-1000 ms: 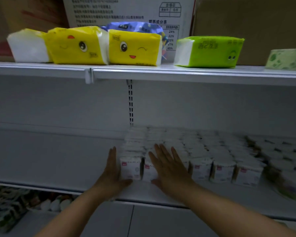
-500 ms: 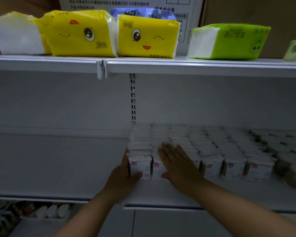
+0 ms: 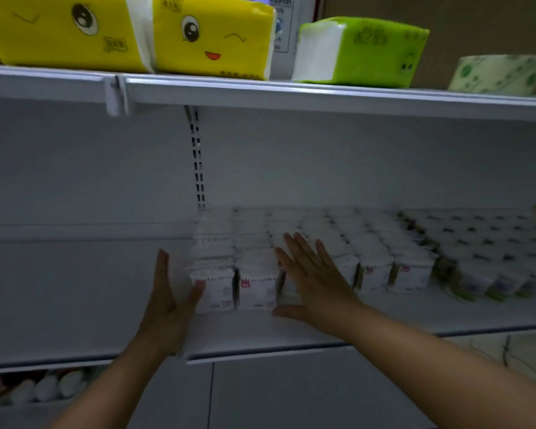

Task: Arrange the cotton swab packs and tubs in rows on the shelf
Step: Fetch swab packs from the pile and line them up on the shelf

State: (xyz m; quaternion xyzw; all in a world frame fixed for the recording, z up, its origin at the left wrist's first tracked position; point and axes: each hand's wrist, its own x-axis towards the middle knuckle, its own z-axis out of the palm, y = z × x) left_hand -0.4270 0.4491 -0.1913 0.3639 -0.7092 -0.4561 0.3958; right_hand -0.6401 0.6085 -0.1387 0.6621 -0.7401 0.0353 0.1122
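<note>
White cotton swab packs (image 3: pixel 256 286) with small red labels stand in tight rows on the white middle shelf (image 3: pixel 75 305). Further right, cotton swab tubs (image 3: pixel 483 274) stand in rows too. My left hand (image 3: pixel 167 301) is flat and upright against the left side of the front-left pack, with its thumb on that pack's front face. My right hand (image 3: pixel 313 280) lies flat with straight, spread fingers against the front of the packs just right of the second column, hiding the pack behind it.
The upper shelf (image 3: pixel 291 91) carries yellow tissue packs (image 3: pixel 211 38), a green tissue pack (image 3: pixel 359 51) and a pale patterned pack (image 3: pixel 502 74). A slotted upright (image 3: pixel 197 162) runs down the back wall. Bottles (image 3: pixel 47 388) lie on the lower level at left.
The camera has moved closer and tilted. My left hand has straightened up along the left pack's side. My right hand has shifted a little to the right along the front row.
</note>
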